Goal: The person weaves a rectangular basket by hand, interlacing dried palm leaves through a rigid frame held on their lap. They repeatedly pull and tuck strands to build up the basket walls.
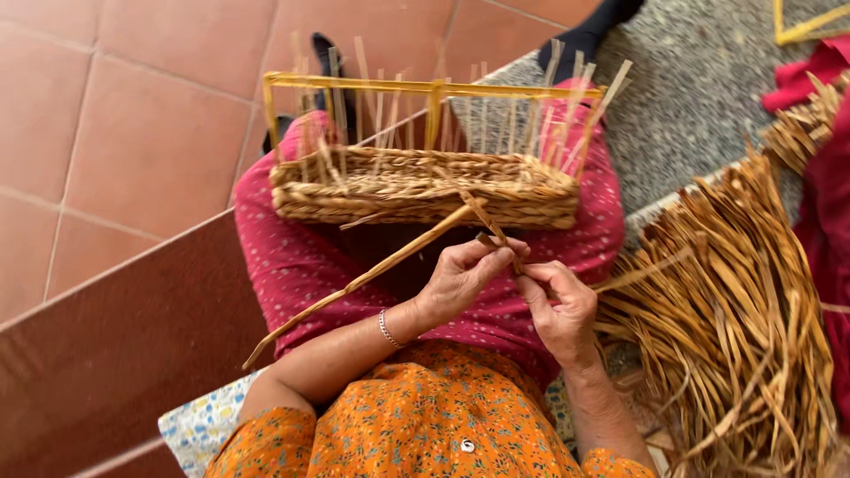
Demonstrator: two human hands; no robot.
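Observation:
A half-woven straw basket [416, 188] on a yellow wire frame [434, 87] rests on my knees, with upright strands sticking out of its rim. My left hand [462, 276] and my right hand [560, 305] meet just below the basket, both pinching dried straw strands [487, 226] that run up to its near wall. A long strand [354, 283] trails from my hands down to the left across my pink-clad lap.
A large heap of loose dried straw [735, 319] lies at my right. Another person's red clothing [828, 177] shows at the right edge, with a second yellow frame [801, 31] at top right. Terracotta floor tiles [133, 115] spread to the left.

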